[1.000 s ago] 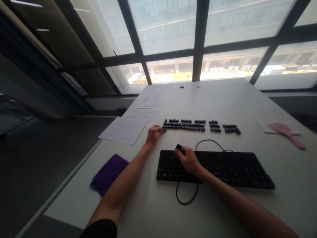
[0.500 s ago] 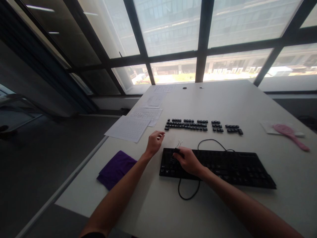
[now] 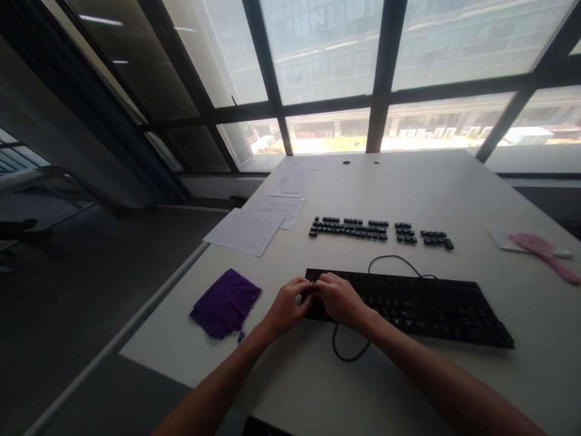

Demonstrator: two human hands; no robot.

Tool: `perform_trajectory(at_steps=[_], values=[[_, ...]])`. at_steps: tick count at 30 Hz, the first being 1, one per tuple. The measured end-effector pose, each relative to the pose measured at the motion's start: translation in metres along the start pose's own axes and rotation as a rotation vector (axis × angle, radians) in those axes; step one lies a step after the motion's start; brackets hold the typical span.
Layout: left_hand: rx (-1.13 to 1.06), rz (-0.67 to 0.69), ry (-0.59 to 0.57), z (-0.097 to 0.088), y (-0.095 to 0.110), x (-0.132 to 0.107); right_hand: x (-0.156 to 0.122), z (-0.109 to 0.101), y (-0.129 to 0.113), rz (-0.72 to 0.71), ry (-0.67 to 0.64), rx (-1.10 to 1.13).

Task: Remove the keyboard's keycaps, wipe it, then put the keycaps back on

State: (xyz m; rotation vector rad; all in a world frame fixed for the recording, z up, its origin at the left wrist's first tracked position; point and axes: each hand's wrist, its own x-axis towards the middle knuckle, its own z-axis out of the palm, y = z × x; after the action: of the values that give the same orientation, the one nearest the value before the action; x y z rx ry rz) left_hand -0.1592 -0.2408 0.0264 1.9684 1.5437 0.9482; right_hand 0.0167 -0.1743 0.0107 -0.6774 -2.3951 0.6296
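My left hand [image 3: 289, 304] and my right hand [image 3: 338, 297] meet over the left end of a black keyboard [image 3: 436, 303]. The fingers of my left hand are pinched together against those of my right; whatever lies between them is too small to make out. Closed as well, my right hand is around the keycap puller, now mostly hidden by the fingers. Behind the keyboard, removed black keycaps [image 3: 349, 229] lie in rows, grouped in separate blocks. The keyboard's cable [image 3: 351, 360] loops out at its front and back edges.
A folded purple cloth pouch [image 3: 224, 303] lies left of my left hand. Printed papers [image 3: 245, 231] run along the table's left edge. On the far right a pink hairbrush [image 3: 540, 248] rests on a white packet. Windows stand behind the white table [image 3: 436, 194].
My left hand has come down and right to meet my right hand at the keyboard. The puller's wire ends, pointing up before, are now hidden. The view has shifted slightly.
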Motion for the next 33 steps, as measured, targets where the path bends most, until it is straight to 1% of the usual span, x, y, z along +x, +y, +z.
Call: perform_trajectory(at_steps=[2, 3, 6, 8, 10, 12, 15, 18, 20, 22, 25, 27, 30, 33], values=[[0.043, -0.001, -0.033, 0.003, -0.002, 0.002, -0.004, 0.004, 0.000, -0.077, -0.007, -0.038], [0.068, -0.005, -0.038, 0.005, -0.003, 0.004, -0.005, 0.005, 0.001, -0.076, 0.007, -0.012], [0.115, -0.014, -0.016, 0.011, -0.005, 0.008, -0.005, 0.006, 0.004, 0.045, 0.099, 0.188], [0.106, -0.011, 0.013, 0.013, -0.003, 0.009, -0.004, 0.003, 0.004, 0.133, 0.160, 0.326], [0.080, 0.000, 0.049, 0.014, 0.000, 0.010, -0.003, 0.000, 0.003, 0.184, 0.207, 0.415], [0.050, 0.015, 0.086, 0.015, 0.002, 0.009, -0.001, -0.004, 0.000, 0.210, 0.253, 0.457], [0.035, 0.044, 0.164, 0.017, 0.002, 0.008, 0.000, -0.006, -0.004, 0.237, 0.312, 0.454], [0.063, 0.094, 0.231, 0.018, -0.001, 0.006, 0.001, -0.005, -0.003, 0.306, 0.295, 0.506], [0.081, 0.137, 0.225, 0.018, -0.003, 0.006, 0.001, -0.003, -0.001, 0.327, 0.271, 0.568], [0.110, 0.192, 0.204, 0.017, -0.005, 0.006, 0.001, -0.002, 0.002, 0.320, 0.280, 0.601], [0.178, 0.281, 0.146, 0.013, -0.008, 0.007, 0.001, -0.002, 0.003, 0.311, 0.309, 0.597], [0.207, 0.309, 0.102, 0.011, -0.008, 0.009, 0.000, -0.002, 0.003, 0.310, 0.320, 0.582], [0.178, 0.279, 0.084, 0.008, -0.005, 0.014, 0.000, -0.003, 0.002, 0.321, 0.334, 0.554], [0.041, 0.151, 0.065, 0.004, 0.000, 0.027, 0.001, -0.002, 0.002, 0.354, 0.375, 0.549]])
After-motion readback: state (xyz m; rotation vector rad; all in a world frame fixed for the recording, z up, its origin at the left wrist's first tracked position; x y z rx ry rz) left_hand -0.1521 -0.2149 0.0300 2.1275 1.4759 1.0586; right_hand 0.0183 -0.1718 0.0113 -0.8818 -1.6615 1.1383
